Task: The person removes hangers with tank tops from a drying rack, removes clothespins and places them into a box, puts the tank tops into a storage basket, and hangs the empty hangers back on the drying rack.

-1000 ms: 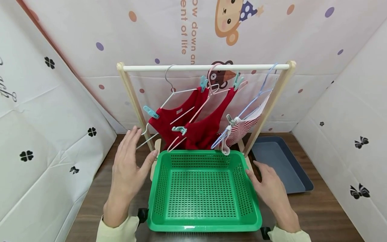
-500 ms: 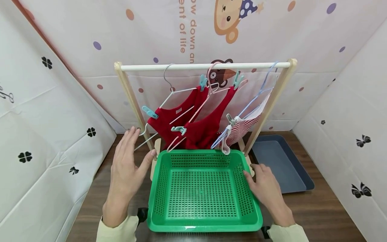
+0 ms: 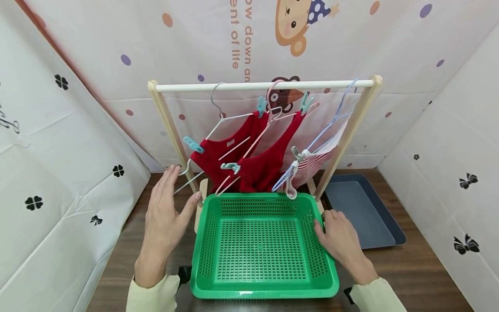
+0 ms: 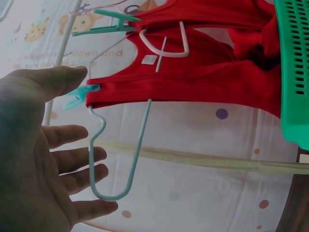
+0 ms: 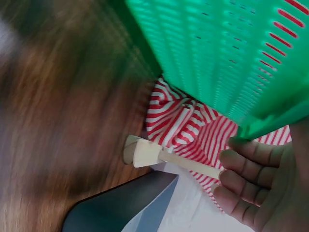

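Observation:
A green plastic basket with perforated walls is in the middle of the head view, nothing inside it. My right hand grips its right rim, thumb over the inner side. In the right wrist view the fingers curl below the rim. Spread wide, my left hand is raised left of the basket with nothing in it. Past its fingertips are a white hanger and a red garment, held by a blue clothespin.
A wooden rack stands behind the basket. On it hang the red garment, a pink hanger and a striped red-and-white garment on a blue hanger. A dark grey tray lies at the right.
My right hand has moved slightly left and closed onto the basket's right rim. The left hand has stayed almost in place.

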`<state>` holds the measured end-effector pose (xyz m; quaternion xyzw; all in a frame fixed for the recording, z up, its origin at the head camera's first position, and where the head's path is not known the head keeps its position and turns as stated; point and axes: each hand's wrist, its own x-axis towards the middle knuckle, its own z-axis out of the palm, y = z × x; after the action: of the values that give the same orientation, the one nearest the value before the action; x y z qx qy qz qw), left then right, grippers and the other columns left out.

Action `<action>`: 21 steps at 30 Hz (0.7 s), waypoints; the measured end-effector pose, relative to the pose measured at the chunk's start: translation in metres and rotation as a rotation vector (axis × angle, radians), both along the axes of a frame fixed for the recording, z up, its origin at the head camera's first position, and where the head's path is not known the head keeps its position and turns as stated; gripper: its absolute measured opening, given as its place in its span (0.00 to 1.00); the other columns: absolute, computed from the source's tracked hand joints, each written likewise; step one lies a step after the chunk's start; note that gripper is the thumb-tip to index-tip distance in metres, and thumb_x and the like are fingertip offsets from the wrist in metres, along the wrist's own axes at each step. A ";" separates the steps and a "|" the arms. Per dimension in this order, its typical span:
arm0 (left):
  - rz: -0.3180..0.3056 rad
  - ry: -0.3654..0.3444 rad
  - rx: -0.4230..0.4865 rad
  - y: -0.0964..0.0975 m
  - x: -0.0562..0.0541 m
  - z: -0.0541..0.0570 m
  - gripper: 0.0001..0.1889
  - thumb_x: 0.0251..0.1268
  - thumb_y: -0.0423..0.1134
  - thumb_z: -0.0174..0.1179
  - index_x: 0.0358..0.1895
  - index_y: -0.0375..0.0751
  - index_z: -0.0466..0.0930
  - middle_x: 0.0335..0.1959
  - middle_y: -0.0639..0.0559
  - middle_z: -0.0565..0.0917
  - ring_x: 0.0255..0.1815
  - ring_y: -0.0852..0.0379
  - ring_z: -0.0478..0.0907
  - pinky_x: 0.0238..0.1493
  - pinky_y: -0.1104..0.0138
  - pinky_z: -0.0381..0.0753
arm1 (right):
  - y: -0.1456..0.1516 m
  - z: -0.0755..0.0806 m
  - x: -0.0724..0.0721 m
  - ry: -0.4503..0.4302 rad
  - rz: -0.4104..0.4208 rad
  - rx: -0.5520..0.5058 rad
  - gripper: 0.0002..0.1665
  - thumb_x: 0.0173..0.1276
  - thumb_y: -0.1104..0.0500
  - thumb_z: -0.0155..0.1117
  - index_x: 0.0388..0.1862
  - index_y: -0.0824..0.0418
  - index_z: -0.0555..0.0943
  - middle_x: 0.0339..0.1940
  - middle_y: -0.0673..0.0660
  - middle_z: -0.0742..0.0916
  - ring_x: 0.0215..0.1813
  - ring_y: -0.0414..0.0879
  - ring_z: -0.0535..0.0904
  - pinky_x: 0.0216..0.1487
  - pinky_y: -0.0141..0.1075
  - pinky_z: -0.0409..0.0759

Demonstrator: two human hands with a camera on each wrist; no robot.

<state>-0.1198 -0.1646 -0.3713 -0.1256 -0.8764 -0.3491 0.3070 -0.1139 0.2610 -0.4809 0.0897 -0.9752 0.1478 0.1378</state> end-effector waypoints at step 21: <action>0.054 -0.024 0.033 0.002 -0.019 -0.005 0.28 0.77 0.40 0.66 0.75 0.35 0.74 0.69 0.37 0.79 0.70 0.36 0.74 0.64 0.37 0.74 | 0.003 -0.007 -0.004 0.061 0.042 0.082 0.18 0.77 0.57 0.62 0.27 0.58 0.68 0.25 0.53 0.69 0.29 0.49 0.62 0.31 0.41 0.64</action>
<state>-0.1387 -0.1622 -0.3760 -0.0929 -0.8772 -0.3565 0.3077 -0.1176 0.2635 -0.4877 0.1203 -0.9737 0.1080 0.1606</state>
